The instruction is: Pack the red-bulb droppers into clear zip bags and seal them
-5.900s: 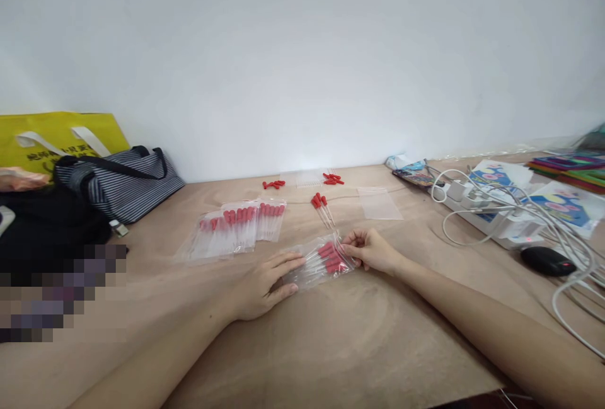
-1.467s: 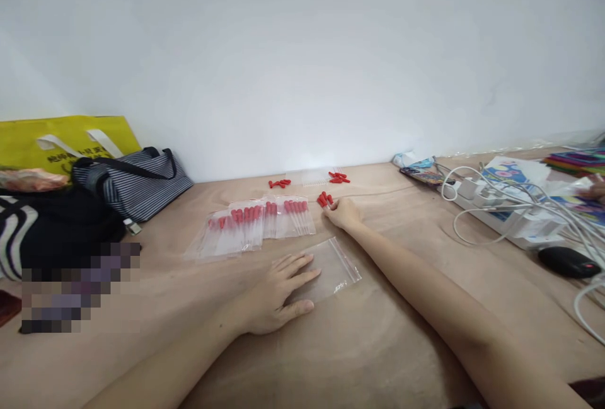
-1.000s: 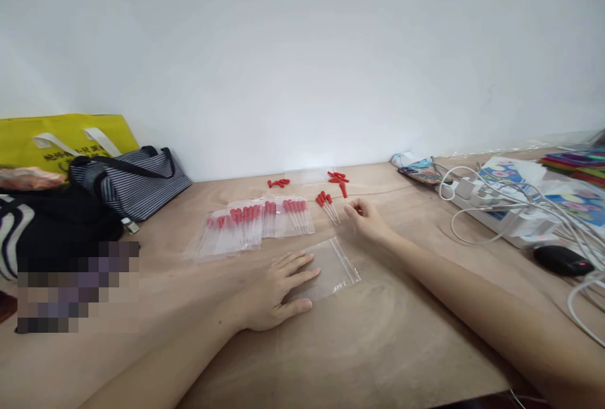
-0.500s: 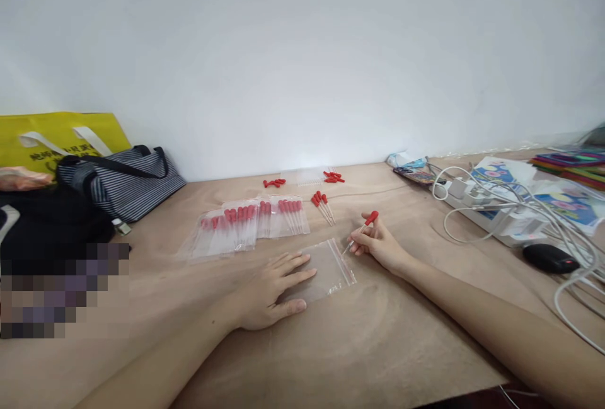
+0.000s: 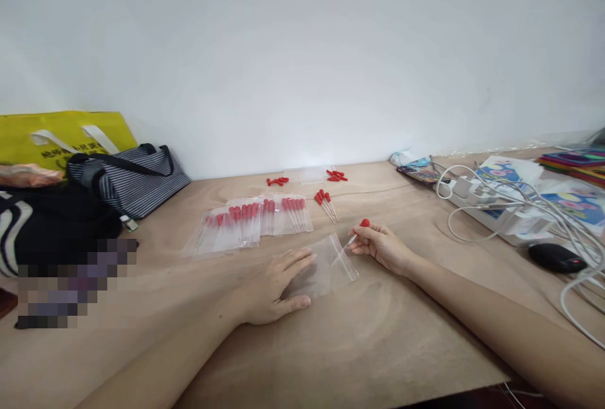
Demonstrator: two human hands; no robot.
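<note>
My left hand [image 5: 278, 286] lies flat with fingers stretched over a clear zip bag [image 5: 321, 273] on the table, holding it down. Between the fingertips of my right hand [image 5: 380, 246] is a dropper [image 5: 364, 223] with a red rubber bulb and a clear thin tube. The tube's tip reaches through the bag's zip end at the right. Beyond the bag lie several loose droppers [image 5: 326, 203], bulbs pointing away from me. To their left, overlapping zip bags [image 5: 250, 223] hold several red-bulbed droppers.
Loose red bulbs [image 5: 278, 181] and more red bulbs [image 5: 336, 176] lie near the wall, with clear tubes [image 5: 312, 176] between them. A power strip [image 5: 513, 226] with tangled cables and a black mouse [image 5: 558, 258] occupy the right. At left stand a striped bag [image 5: 137, 179] and a yellow bag [image 5: 70, 128].
My right hand has moved the dropper left and down, so its tube now extends into the zip bag. The left hand stays on the bag. The view has shifted slightly.
</note>
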